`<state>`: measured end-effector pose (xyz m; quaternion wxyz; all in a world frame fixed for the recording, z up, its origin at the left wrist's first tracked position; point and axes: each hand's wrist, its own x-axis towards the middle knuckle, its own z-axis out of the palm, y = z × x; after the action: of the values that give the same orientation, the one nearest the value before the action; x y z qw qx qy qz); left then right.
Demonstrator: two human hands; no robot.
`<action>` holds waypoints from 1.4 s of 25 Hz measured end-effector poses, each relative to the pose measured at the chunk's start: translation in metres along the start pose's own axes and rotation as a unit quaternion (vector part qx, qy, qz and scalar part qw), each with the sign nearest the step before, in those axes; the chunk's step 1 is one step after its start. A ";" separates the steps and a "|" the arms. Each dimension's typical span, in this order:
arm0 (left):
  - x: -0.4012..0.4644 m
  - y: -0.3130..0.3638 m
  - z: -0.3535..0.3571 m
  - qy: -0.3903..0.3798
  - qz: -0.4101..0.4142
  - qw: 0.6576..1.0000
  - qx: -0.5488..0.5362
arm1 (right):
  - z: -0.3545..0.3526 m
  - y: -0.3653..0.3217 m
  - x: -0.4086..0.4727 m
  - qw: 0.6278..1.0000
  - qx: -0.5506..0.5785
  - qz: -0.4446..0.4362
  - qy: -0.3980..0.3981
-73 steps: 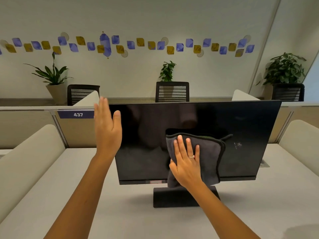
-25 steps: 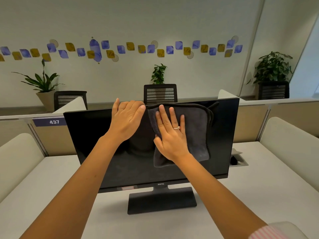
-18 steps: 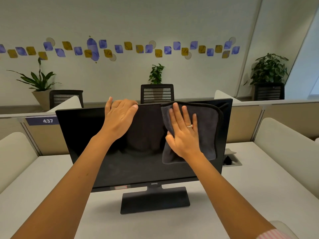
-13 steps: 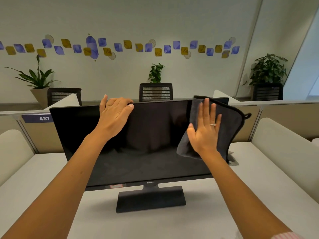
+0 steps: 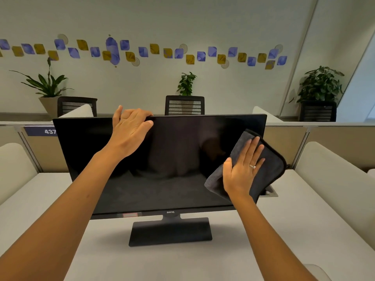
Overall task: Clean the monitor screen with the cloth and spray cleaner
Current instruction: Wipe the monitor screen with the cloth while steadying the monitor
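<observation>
Far left there's a plant (image 5: 45, 84) in a pot by the wall, w/ a black chair (image 5: 76, 105) next to it and a desk tag (image 5: 41, 131) reading 437 on the divider.

My left hand (image 5: 129, 131) is on the top edge of the monitor (image 5: 162, 159), a bit left of center. Fingers curl over the top, thumb lies on the front of the screen, so it's gripping the top edge. Left arm runs up across the lower left part of the screen.

Monitor's off, screen black w/ dim reflections. It sits upright on its stand (image 5: 170, 231) on the white desk (image 5: 294, 230), logo at bottom center of the bezel.

Behind it, past the divider, a 2nd chair (image 5: 184, 105) w/ a small plant (image 5: 186, 83) behind that. Wall has a strip of blue and yellow decals (image 5: 142, 51).

My right hand (image 5: 242, 169) is flat, fingers straight and slightly spread, pressing the cloth (image 5: 269, 169) on the right side of the screen, around mid-height to lower. Ring on 1 finger. Cloth is dark grey, folded, and hangs past the monitor's right edge. Just behind its lower corner there's a cable box (image 5: 271, 193) in the desk.

Far right, a 3rd plant (image 5: 320, 84) in a dark planter.

Can't see the spray cleaner anywhere in view.
</observation>
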<state>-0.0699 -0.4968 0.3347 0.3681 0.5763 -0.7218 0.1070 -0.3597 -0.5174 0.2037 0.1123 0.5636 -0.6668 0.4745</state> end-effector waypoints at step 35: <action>-0.001 -0.001 0.000 -0.007 0.013 1.000 -0.004 | 0.046 -0.021 -0.089 0.999 -0.006 0.000 -0.048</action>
<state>-0.0691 -0.4968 0.3336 0.3639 0.5661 -0.7322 0.1051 -0.2936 -0.4927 0.1294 0.0829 0.5849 -0.6744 0.4430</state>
